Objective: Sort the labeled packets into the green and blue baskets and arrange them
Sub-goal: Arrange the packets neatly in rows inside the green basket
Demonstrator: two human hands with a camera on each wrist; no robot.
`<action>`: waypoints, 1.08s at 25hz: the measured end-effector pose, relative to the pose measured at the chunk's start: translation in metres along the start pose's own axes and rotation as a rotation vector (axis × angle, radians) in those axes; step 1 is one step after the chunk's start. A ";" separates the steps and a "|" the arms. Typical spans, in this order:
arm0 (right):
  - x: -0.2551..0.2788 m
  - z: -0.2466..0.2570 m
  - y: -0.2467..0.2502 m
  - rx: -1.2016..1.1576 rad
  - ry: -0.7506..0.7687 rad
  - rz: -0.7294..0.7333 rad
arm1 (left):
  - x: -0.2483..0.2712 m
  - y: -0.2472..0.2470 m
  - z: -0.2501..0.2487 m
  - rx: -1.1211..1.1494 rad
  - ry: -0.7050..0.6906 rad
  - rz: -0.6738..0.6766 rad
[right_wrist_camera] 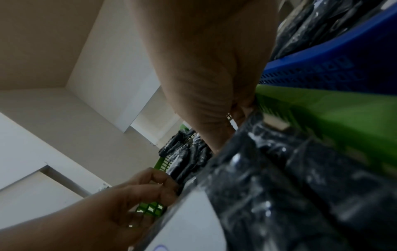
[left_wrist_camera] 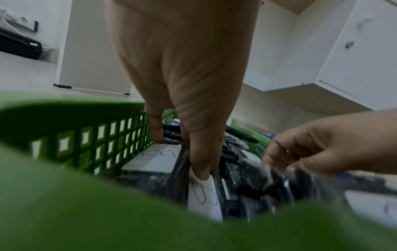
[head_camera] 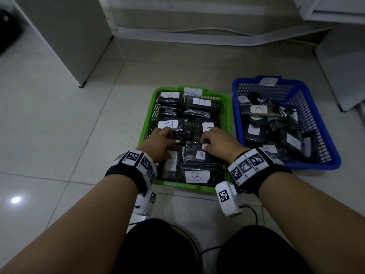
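The green basket [head_camera: 149, 117] sits on the floor straight ahead, packed with black packets carrying white "B" labels [head_camera: 197, 176]. To its right the blue basket [head_camera: 326, 125] holds packets labelled "A" [head_camera: 258, 109]. Both hands reach into the near half of the green basket. My left hand [head_camera: 169, 138] has curled fingers, and its thumb [left_wrist_camera: 203, 163] presses the white label of a B packet [left_wrist_camera: 204, 197] standing on edge. My right hand [head_camera: 207, 140] pinches the clear wrap of a neighbouring B packet [right_wrist_camera: 279, 186]; its fingertips are hidden there.
A white cabinet [head_camera: 65, 36] stands at the back left and another [head_camera: 343, 66] at the right, close behind the blue basket. A black case [head_camera: 7, 30] lies far left. My knees [head_camera: 158, 250] are just before the green basket. Pale tiled floor spreads to the left.
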State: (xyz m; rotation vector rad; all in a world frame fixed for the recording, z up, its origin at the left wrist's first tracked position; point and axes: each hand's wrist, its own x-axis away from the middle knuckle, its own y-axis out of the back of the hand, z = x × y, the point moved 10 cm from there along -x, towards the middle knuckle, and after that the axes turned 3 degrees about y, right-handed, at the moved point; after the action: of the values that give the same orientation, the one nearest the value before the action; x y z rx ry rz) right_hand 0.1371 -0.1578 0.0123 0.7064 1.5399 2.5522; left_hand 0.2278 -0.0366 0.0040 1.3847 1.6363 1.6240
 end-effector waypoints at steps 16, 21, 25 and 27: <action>0.048 0.040 0.005 -0.262 -0.052 0.024 | 0.050 0.029 0.006 0.763 0.227 -0.129; 0.016 0.070 -0.009 -0.670 -0.181 -0.130 | 0.064 0.055 0.067 0.692 0.344 -0.375; 0.005 0.090 -0.046 -0.695 -0.261 -0.005 | 0.055 0.029 0.067 0.538 0.250 -0.173; 0.001 0.099 -0.051 -0.435 -0.186 0.047 | 0.050 0.018 0.072 0.508 0.234 -0.149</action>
State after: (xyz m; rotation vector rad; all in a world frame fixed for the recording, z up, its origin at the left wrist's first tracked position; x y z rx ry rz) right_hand 0.1692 -0.0511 0.0077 0.8913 0.8794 2.6296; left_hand 0.2755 0.0364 0.0220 1.2855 2.3501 1.3800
